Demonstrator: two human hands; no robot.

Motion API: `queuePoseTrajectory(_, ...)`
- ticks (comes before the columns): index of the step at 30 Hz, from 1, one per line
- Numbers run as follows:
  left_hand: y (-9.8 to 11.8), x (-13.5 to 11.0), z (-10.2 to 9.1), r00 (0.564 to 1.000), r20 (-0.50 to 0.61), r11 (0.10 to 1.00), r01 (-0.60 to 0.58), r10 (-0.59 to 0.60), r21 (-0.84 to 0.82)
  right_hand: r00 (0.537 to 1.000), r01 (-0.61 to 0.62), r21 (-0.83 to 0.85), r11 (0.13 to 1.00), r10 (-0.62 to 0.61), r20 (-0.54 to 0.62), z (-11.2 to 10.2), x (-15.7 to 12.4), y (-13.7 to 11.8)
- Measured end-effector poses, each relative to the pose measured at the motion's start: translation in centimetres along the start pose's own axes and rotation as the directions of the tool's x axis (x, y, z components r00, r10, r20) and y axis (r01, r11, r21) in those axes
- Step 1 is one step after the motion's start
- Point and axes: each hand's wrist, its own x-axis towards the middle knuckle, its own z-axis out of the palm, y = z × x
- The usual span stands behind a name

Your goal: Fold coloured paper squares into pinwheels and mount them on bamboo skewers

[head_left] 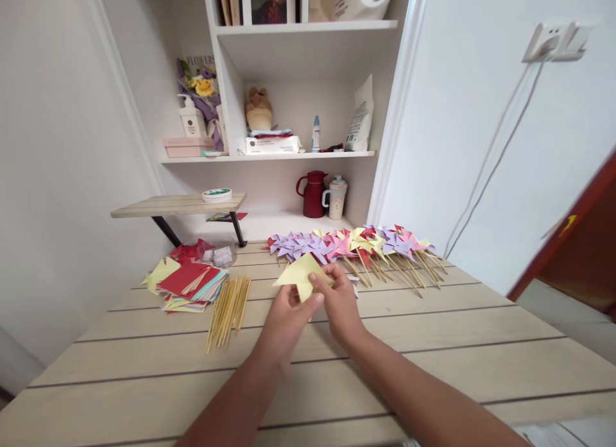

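Note:
Between my two hands is a yellow paper pinwheel (302, 272), its points folded and spread, held above the table. My left hand (289, 312) grips its lower edge, thumb toward the middle. My right hand (338, 301) pinches the right side, with the thumb on the paper's face. Behind my right hand, a small whitish piece (355, 285) partly shows on the table; I cannot make out what it is. Many finished-looking pinwheels on sticks (356, 245) in purple, pink, yellow and red lie beyond my hands. A bundle of thin wooden sticks (228, 311) lies left of my left hand.
Stacked coloured paper squares (192, 283) sit at the left, near a clear container (222, 254) of small pieces. A small raised wooden stand (180, 205) stands behind them. On the white shelving (298, 158) are a red jug (314, 193) and a cup (337, 197).

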Motion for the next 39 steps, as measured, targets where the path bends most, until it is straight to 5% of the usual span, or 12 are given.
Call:
queuePoseTrajectory(8,-1.6,2.7,-1.4,0.995,-0.099,1.0,0.022,-0.02,0.018,0.992,-0.108,0.176,0.978,0.117,-0.042,0.1,0.5,0.0)
queuePoseTrajectory(19,-3.1,2.8,-1.6,0.985,-0.175,0.997,-0.004,-0.01,-0.079,0.99,-0.14,0.164,0.977,0.136,0.037,-0.1,0.4,-0.5)
queuePoseTrajectory(28,-3.4,2.8,-3.3,0.986,-0.123,0.994,-0.107,0.111,0.035,0.989,-0.117,0.152,0.981,0.128,-0.07,-0.5,0.9,0.3)
queuePoseTrajectory(39,-3.7,3.2,-3.4,0.985,-0.121,0.992,-0.119,0.123,0.043,0.985,-0.172,0.168,0.971,0.17,0.027,0.0,0.3,0.2)
